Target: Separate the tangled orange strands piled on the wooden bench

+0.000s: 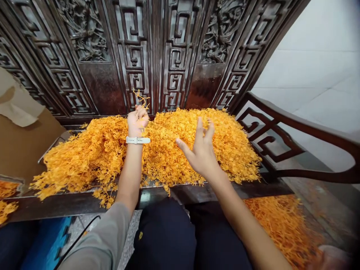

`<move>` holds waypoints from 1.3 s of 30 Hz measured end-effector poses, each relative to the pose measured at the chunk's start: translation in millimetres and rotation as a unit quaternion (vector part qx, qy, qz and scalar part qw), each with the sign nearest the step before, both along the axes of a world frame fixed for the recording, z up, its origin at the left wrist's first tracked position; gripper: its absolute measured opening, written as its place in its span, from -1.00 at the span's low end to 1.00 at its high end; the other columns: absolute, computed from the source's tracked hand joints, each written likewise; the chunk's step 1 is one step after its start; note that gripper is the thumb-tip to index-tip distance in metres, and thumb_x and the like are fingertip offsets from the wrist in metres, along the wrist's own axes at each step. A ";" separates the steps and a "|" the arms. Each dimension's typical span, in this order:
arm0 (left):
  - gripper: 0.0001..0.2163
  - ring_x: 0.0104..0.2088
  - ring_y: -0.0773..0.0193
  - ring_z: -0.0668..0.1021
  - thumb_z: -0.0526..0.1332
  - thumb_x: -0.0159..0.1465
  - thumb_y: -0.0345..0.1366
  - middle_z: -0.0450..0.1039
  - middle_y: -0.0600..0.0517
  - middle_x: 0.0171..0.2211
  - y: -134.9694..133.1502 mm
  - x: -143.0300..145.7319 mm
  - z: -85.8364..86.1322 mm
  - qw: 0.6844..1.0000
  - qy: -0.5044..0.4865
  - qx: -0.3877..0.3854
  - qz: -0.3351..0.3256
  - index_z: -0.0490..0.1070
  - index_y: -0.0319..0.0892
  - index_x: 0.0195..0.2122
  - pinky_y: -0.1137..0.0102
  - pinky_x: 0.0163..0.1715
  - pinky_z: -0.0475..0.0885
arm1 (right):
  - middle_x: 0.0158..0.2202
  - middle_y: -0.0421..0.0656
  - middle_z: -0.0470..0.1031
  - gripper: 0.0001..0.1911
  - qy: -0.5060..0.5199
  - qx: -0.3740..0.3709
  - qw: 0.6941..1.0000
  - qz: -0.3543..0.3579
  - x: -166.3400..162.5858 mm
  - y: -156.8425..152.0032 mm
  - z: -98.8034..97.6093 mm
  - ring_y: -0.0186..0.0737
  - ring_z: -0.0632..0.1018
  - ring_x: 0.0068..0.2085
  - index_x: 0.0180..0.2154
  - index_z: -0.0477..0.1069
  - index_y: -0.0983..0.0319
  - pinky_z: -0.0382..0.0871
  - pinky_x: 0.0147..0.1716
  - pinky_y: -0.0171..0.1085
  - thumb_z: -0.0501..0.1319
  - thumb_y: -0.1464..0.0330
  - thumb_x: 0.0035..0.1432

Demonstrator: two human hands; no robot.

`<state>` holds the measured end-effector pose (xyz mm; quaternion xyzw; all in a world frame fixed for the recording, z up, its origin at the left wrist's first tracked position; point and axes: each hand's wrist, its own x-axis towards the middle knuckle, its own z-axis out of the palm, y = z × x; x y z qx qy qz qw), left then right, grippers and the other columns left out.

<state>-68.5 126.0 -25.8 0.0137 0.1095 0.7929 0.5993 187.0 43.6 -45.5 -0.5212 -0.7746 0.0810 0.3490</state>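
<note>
My left hand [137, 123], with a pale watch strap on its wrist, is closed on a thin, branching orange stringy piece [143, 99]. The ends of that piece stick up above the fingers, against the carved wood. My right hand [201, 152] hovers over the heap with thumb and fingers spread, and I see nothing in its grasp. Below both hands lies a wide heap of orange stringy pieces [180, 161], curly and knotted, in two mounds on the bench seat. What exactly these pieces are cannot be made out.
A dark carved wooden bench back [98, 88] rises behind the heap, and a curved armrest [312, 129] closes the right side. At left stands a cardboard box [30, 138]. More orange strands [281, 221] lie low at right. A blue mat [46, 243] is on the floor.
</note>
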 end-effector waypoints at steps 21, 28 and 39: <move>-0.66 -0.75 0.53 0.10 -0.22 0.55 -0.53 0.10 0.20 -0.62 16.0 15.1 -13.0 0.997 -0.051 -0.016 -0.050 0.19 -0.15 -0.32 0.61 -0.75 0.02 | -0.53 -0.28 0.44 -0.78 0.204 0.123 0.946 0.219 -14.7 -19.7 -6.2 -0.39 0.30 -0.63 -0.29 0.41 0.18 0.25 -0.60 -0.31 0.10 0.38 0.46; -0.63 -0.77 0.54 0.05 -0.29 0.57 -0.48 -0.04 0.26 -0.66 30.9 -35.1 -33.8 0.995 -0.056 -0.066 0.042 0.10 -0.12 -0.36 0.66 -0.74 -0.03 | -0.46 -0.24 0.52 -0.86 0.192 0.078 0.919 0.336 -5.5 -56.1 42.8 -0.34 0.46 -0.50 -0.18 0.44 0.14 0.38 -0.50 -0.30 0.13 0.44 0.36; -0.67 -0.75 0.52 0.17 -0.17 0.50 -0.59 0.20 0.16 -0.60 -13.0 16.0 15.6 0.994 -0.001 0.072 -0.082 0.30 -0.15 -0.22 0.61 -0.75 0.06 | -0.09 0.06 0.54 -0.34 0.461 -0.400 0.772 0.179 -22.3 12.7 -31.1 -0.11 0.62 -0.26 0.15 0.23 0.18 0.56 -0.39 -0.14 0.16 -0.16 0.29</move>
